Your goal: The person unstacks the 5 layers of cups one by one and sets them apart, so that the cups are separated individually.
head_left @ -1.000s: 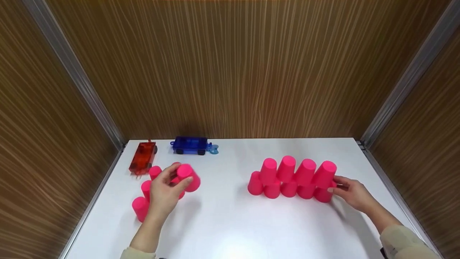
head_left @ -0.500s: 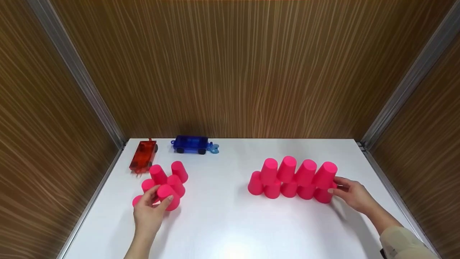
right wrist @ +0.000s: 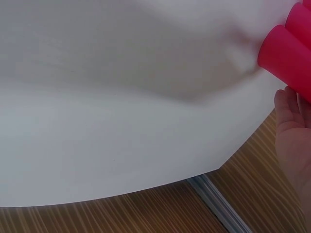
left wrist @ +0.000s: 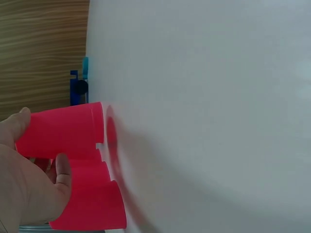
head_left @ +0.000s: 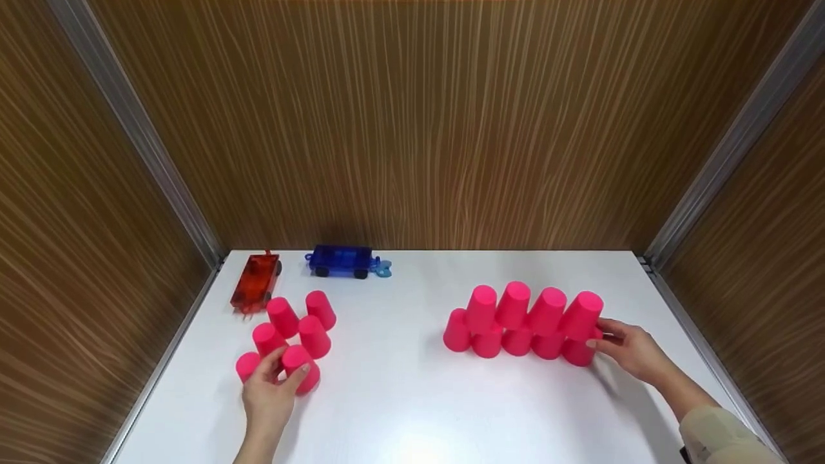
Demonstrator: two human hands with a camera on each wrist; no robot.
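On the table's left side: a pink cup, pinched between thumb and fingers of the left hand.
We read its long axis as near vertical, closed end up, just ahead and right of the left wrist, beside the loose cups and well left of the stack. We cannot tell whether its rim touches down. The right hand, fingers extended, touches the stack's right end.

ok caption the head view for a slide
Left grip holds one pink cup; right grip beside two-tier pink cup stack.
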